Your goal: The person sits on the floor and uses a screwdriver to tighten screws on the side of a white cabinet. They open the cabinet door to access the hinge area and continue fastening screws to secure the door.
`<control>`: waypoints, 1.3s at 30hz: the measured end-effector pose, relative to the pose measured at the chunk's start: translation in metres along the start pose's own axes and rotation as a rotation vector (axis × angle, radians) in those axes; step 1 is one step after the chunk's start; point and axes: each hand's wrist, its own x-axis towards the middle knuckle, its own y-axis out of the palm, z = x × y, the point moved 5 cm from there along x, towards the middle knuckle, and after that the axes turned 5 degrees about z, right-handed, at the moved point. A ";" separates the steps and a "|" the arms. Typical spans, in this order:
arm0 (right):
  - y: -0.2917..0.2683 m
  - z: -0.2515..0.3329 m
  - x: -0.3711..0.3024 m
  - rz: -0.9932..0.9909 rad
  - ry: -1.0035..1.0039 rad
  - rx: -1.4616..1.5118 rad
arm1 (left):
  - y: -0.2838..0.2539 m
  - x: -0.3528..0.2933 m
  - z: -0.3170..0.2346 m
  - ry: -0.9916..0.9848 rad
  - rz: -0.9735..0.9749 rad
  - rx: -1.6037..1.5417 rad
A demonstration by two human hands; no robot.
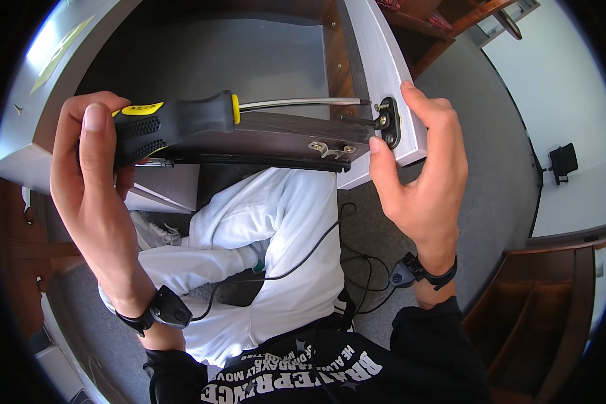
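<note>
My left hand (pixel 97 168) is closed round the black and yellow grip of a screwdriver (pixel 175 124). The screwdriver lies almost level, and its steel shaft points right. Its tip ends close beside a brass-coloured screw on a black fitting (pixel 390 124). That fitting is mounted on a white panel (pixel 377 60) standing at the end of a dark wooden rail (pixel 262 137). My right hand (pixel 424 168) grips the panel's near edge around the fitting, thumb on one side and index finger above. A small metal bracket (pixel 326 149) is screwed to the rail's face.
A dark cavity with a grey bottom (pixel 269 57) lies beyond the rail. Below it are my white-trousered legs (pixel 249 229). A black cable (pixel 296 269) loops between my two wrist straps. Brown wooden shelving (pixel 539 323) stands at the lower right.
</note>
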 end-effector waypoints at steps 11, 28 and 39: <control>-0.029 0.023 0.036 0.135 -0.059 -0.212 | -0.017 -0.028 0.020 -0.175 -0.009 -0.106; 0.005 0.017 0.116 1.275 -0.086 -0.219 | -0.055 -0.070 0.058 -0.154 0.046 -0.362; 0.023 0.009 0.134 1.427 0.090 0.098 | -0.066 -0.091 0.090 -0.230 0.017 -0.541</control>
